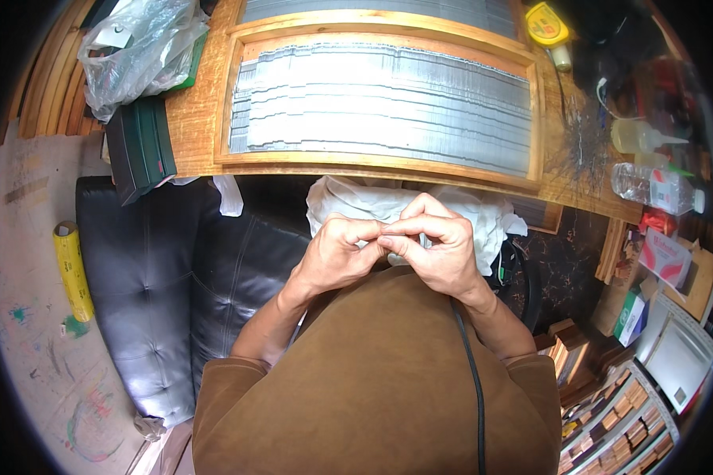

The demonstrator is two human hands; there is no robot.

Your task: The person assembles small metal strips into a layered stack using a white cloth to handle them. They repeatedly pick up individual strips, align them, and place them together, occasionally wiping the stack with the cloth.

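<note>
Both my hands meet in front of my chest, close to the near edge of the wooden table (190, 131). My left hand (341, 252) is closed, its thumb and forefinger pinched together. Fingertip to fingertip with it, my right hand (444, 245) also pinches, its fingers bent. Whatever sits between the fingertips is too small or too hidden to make out. A white cloth (348, 198) lies beneath and beyond the hands. Past it on the table stands a wooden-framed tray (356, 165) filled with thin, shiny grey strips in rows.
A second framed tray (380, 17) lies farther back. Plastic bags (142, 55) and a dark green box (141, 146) occupy the left; a yellow tape measure (547, 25), squeeze bottle (638, 137) and water bottle (650, 187) the right. A black sofa (154, 277) is beside me.
</note>
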